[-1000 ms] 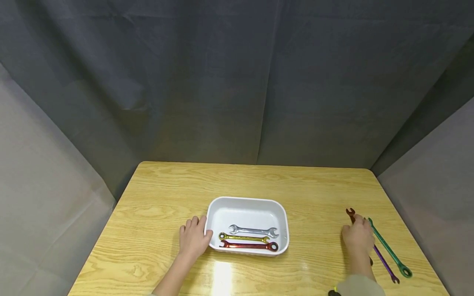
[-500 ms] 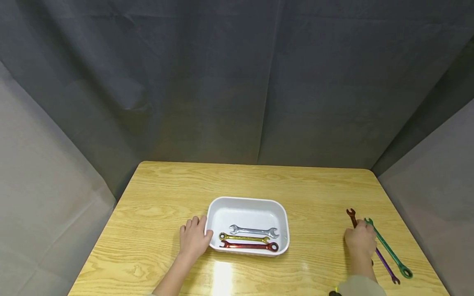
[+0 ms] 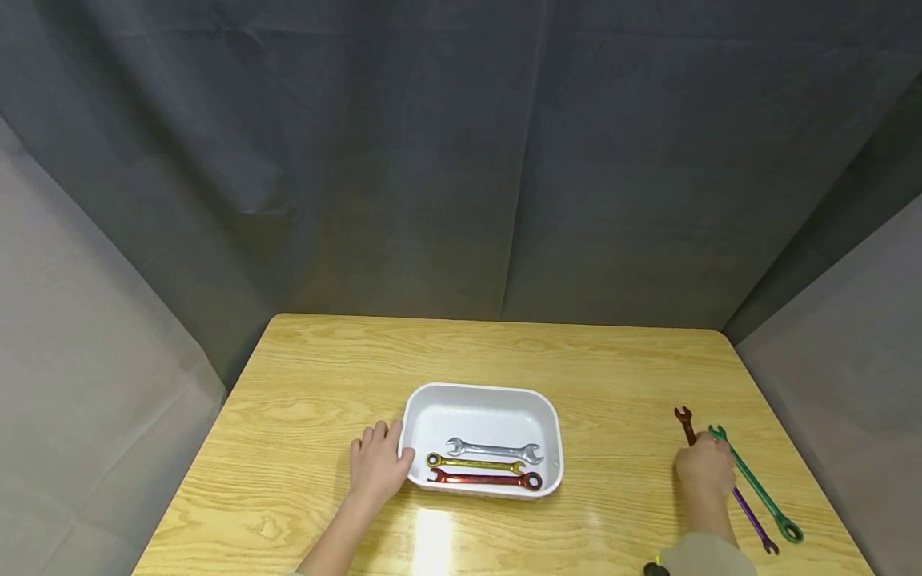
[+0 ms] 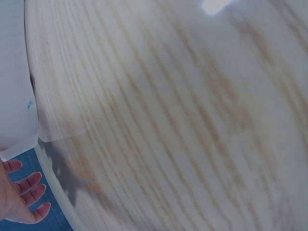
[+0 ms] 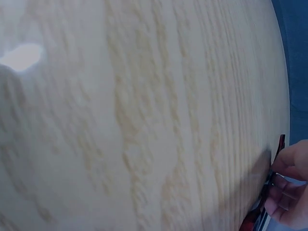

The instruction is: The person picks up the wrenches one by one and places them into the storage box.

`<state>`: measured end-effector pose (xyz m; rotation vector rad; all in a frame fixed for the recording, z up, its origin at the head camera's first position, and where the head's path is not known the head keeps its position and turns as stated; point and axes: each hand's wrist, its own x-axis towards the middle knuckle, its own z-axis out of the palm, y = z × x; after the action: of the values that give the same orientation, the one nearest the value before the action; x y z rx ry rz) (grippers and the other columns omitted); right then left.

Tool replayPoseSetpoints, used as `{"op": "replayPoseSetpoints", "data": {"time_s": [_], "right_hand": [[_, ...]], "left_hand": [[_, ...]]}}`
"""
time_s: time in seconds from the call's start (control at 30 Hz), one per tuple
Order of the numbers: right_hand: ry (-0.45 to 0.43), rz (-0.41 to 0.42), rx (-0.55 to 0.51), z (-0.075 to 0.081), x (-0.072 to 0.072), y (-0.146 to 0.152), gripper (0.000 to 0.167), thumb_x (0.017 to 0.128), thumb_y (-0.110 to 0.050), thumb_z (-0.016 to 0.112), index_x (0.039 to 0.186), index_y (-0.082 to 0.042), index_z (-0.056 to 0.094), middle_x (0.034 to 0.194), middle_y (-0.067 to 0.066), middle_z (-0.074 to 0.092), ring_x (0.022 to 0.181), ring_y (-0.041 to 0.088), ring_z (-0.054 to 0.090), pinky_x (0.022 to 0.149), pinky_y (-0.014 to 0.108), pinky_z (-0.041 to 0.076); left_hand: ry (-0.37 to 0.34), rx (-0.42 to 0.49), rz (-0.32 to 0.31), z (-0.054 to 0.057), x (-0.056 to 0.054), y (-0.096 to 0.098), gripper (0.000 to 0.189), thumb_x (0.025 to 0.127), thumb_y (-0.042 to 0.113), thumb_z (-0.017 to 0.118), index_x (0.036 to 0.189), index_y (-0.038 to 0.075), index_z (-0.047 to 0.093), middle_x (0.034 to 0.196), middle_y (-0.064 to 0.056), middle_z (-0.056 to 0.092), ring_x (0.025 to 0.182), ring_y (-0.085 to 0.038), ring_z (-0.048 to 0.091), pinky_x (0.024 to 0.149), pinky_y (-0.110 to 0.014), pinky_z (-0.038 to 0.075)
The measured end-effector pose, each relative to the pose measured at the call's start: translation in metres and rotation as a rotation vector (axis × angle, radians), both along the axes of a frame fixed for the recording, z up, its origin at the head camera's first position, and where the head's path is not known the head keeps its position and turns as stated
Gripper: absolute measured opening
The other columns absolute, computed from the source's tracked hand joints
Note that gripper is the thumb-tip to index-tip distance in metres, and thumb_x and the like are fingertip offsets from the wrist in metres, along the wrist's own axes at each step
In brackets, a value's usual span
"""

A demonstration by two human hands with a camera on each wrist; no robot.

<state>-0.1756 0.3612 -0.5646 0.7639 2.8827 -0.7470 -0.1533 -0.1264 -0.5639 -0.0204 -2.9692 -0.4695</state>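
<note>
In the head view my left hand [image 3: 378, 462] holds the left rim of a white tray [image 3: 551, 416], thumb over the edge and fingers outside. The left wrist view shows its fingers [image 4: 33, 195] beside the tray's wall. Inside the tray lie a silver open-end wrench [image 3: 494, 450], a yellow ratchet wrench [image 3: 475, 462] and a red ratchet wrench [image 3: 483, 478]. At the right, my right hand [image 3: 706, 470] pinches a brown-red wrench [image 3: 685, 420], whose lower part it hides from above. In the right wrist view, thumb and fingertips meet at that wrench [image 5: 250, 220].
Right of the right hand lie a green ratchet wrench [image 3: 755, 484] and a purple wrench [image 3: 752, 518], the latter partly hidden by the hand. The wooden table [image 3: 324, 360] ends at a dark curtain [image 3: 396, 200]. Grey cloth panels [image 3: 94, 384] flank both sides.
My right hand has shifted slightly right and towards me, baring more of the brown-red wrench's upper end. My left hand and the tray have hardly moved.
</note>
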Motion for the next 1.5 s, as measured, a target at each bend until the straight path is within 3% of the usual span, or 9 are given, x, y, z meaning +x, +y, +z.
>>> {"op": "replayPoseSetpoints", "data": {"time_s": [0.33, 0.6, 1.17, 1.5], "right_hand": [[-0.03, 0.015, -0.001, 0.007, -0.001, 0.006, 0.039, 0.087, -0.007, 0.045, 0.122, 0.011, 0.043, 0.104, 0.039, 0.043, 0.091, 0.055, 0.047, 0.055, 0.05, 0.044], [-0.045, 0.032, 0.009, 0.013, -0.001, 0.009, 0.038, 0.085, -0.012, 0.051, 0.118, 0.008, 0.048, 0.097, 0.032, 0.055, 0.085, 0.05, 0.053, 0.055, 0.046, 0.044], [-0.038, 0.011, -0.003, 0.015, 0.0, 0.005, 0.036, 0.083, -0.017, 0.059, 0.105, 0.01, 0.054, 0.082, 0.027, 0.059, 0.067, 0.041, 0.056, 0.048, 0.042, 0.043], [-0.046, 0.025, 0.005, 0.012, -0.001, 0.007, 0.041, 0.082, -0.017, 0.06, 0.109, 0.012, 0.053, 0.085, 0.028, 0.06, 0.072, 0.045, 0.056, 0.05, 0.043, 0.043]], "left_hand": [[-0.003, -0.001, 0.001, 0.0, 0.0, 0.001, 0.045, 0.08, 0.034, 0.053, 0.12, 0.012, 0.053, 0.098, -0.01, 0.053, 0.09, -0.027, 0.046, 0.076, -0.045, 0.034], [0.001, 0.003, -0.001, 0.001, 0.0, 0.001, 0.046, 0.081, 0.034, 0.052, 0.121, 0.012, 0.053, 0.099, -0.01, 0.053, 0.09, -0.027, 0.047, 0.077, -0.045, 0.034], [0.003, 0.001, -0.001, 0.001, 0.001, 0.0, 0.045, 0.08, 0.034, 0.053, 0.12, 0.013, 0.053, 0.095, -0.009, 0.052, 0.087, -0.026, 0.046, 0.075, -0.043, 0.034], [0.002, 0.002, -0.004, 0.0, 0.0, 0.0, 0.045, 0.08, 0.034, 0.053, 0.12, 0.013, 0.053, 0.095, -0.009, 0.052, 0.088, -0.026, 0.046, 0.075, -0.043, 0.034]]}}
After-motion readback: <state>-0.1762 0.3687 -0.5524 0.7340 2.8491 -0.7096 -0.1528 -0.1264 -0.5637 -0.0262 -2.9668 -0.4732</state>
